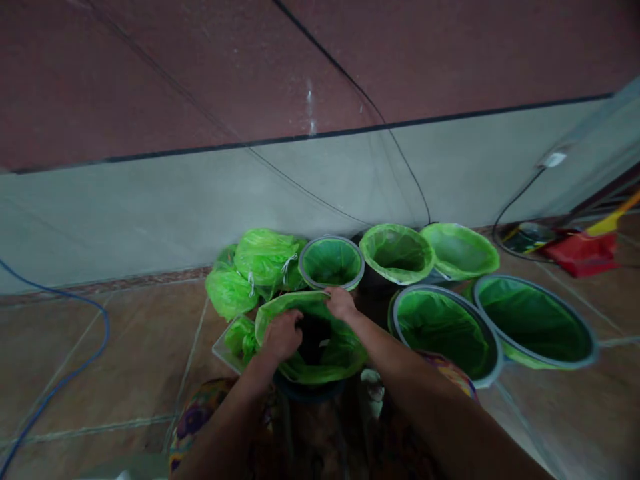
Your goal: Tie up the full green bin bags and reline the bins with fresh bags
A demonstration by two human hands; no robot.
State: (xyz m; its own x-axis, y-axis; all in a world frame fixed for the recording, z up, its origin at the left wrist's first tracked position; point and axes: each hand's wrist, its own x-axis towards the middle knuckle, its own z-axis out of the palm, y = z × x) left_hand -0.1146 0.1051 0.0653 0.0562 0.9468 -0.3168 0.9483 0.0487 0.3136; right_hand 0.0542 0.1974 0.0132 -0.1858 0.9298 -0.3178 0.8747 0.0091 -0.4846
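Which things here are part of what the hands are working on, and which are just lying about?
In hand:
left hand and right hand, both gripping the green bag liner over the dark bin
other lined bins
tied green bags

Lying about:
red dustpan
yellow broom handle
blue cable
black wires

Green bag liner (320, 360) stretched open over upright floor bin (307, 390).

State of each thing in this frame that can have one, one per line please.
left hand: gripping the near bin liner's rim
right hand: gripping the same liner's far rim
near bin liner: open, partly fitted
five other bins: lined, open
tied green bags: knotted shut
tray: holding green bags
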